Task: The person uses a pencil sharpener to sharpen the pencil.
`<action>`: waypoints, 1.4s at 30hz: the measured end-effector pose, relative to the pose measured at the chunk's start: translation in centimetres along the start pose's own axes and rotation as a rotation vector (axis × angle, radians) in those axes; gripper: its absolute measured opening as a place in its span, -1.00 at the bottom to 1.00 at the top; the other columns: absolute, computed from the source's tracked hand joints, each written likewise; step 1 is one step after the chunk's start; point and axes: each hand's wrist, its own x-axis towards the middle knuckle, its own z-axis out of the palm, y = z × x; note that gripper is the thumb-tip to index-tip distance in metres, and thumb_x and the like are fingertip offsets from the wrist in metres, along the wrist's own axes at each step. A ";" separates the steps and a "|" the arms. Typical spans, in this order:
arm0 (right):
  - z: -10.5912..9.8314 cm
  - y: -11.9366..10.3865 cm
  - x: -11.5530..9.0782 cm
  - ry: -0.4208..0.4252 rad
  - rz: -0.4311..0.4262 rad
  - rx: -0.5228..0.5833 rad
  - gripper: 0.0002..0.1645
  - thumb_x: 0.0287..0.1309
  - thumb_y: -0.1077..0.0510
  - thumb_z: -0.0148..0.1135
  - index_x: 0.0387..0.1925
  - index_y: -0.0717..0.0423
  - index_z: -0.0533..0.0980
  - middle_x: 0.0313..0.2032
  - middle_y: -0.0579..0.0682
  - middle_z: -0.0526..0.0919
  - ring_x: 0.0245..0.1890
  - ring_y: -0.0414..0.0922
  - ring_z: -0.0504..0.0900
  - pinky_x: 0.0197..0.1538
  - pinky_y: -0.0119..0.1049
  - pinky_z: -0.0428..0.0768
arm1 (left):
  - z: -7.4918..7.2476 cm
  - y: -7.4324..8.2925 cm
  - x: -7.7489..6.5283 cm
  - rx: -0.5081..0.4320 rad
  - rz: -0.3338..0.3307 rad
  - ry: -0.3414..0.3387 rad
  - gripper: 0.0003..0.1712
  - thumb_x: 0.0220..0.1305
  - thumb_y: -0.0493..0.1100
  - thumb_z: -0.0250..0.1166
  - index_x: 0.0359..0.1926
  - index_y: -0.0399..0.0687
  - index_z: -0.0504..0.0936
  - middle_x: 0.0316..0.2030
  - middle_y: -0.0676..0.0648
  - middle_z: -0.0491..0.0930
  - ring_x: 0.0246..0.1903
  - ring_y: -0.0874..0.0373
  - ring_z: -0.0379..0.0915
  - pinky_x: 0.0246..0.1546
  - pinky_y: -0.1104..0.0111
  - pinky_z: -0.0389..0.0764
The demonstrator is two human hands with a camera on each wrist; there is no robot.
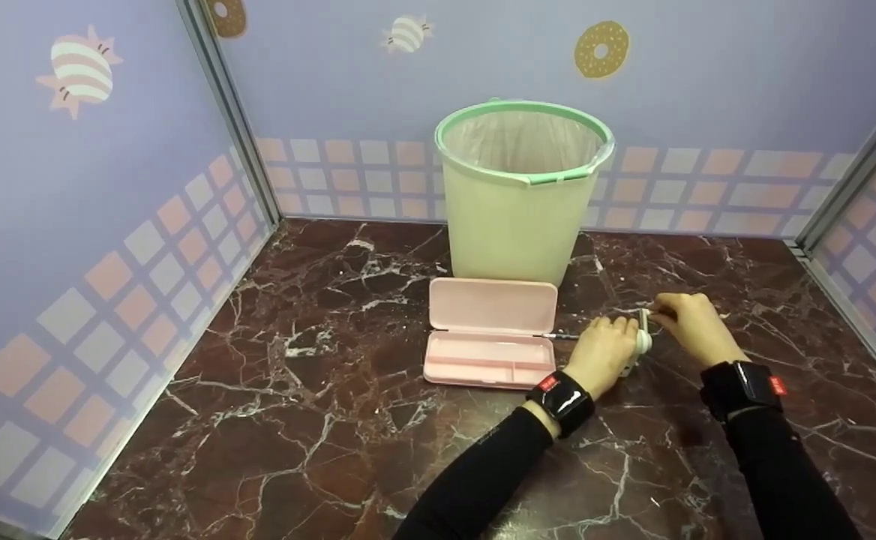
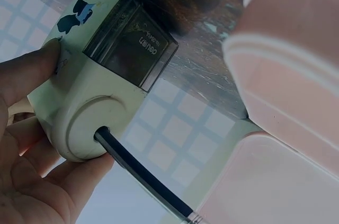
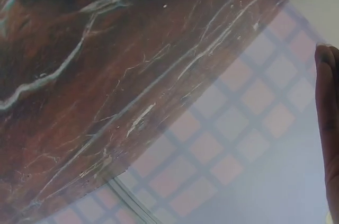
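Observation:
My left hand (image 1: 604, 349) grips a white pencil sharpener (image 2: 71, 83) with a crank, thumb on one side and fingers on the other. Printed dark figures mark its side, and a smoky clear shavings drawer (image 2: 132, 46) faces the tabletop. A dark pencil (image 2: 140, 173) is in the sharpener's round hole and points toward the pink pencil case (image 1: 490, 364). On the sharpener's far side, my right hand (image 1: 697, 326) pinches the crank handle (image 1: 643, 318). Only the edge of that hand shows in the right wrist view; the crank is outside it.
The pencil case lies with its lid up, its divided tray facing me. Behind it stands a pale green waste bin (image 1: 517, 217) with a clear liner. Patterned panels (image 1: 348, 82) border the dark red marble tabletop (image 1: 318, 435) at the back and sides.

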 end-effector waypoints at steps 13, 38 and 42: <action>2.4 1.1 -1.6 -0.160 -0.026 0.022 -0.78 -0.22 0.48 0.28 -0.67 0.15 0.51 -0.62 0.01 0.61 -0.58 -0.14 0.48 -0.45 -0.18 0.44 | 0.0 0.3 0.0 0.020 -0.020 0.032 -0.58 0.29 -0.04 0.22 0.17 0.07 0.58 -0.09 0.14 0.66 -0.20 0.27 0.59 -0.09 0.50 0.60; -0.5 1.5 -3.8 -0.577 0.115 0.491 -0.85 0.13 0.34 0.31 -0.32 0.45 0.62 -0.38 0.28 0.73 -0.46 -0.28 0.70 -0.34 -0.34 0.72 | -0.3 0.6 0.1 0.040 -0.053 -0.034 -0.58 0.33 0.00 0.18 0.20 0.13 0.53 -0.14 0.15 0.64 -0.20 0.30 0.56 -0.13 0.53 0.56; -1.4 1.3 -4.0 -0.598 0.072 0.525 -0.88 0.17 0.34 0.28 -0.33 0.40 0.62 -0.39 0.26 0.73 -0.46 -0.30 0.70 -0.36 -0.33 0.71 | -0.2 0.4 0.0 0.035 -0.060 -0.041 -0.56 0.36 0.04 0.16 0.21 0.13 0.53 -0.12 0.15 0.64 -0.20 0.30 0.56 -0.11 0.53 0.57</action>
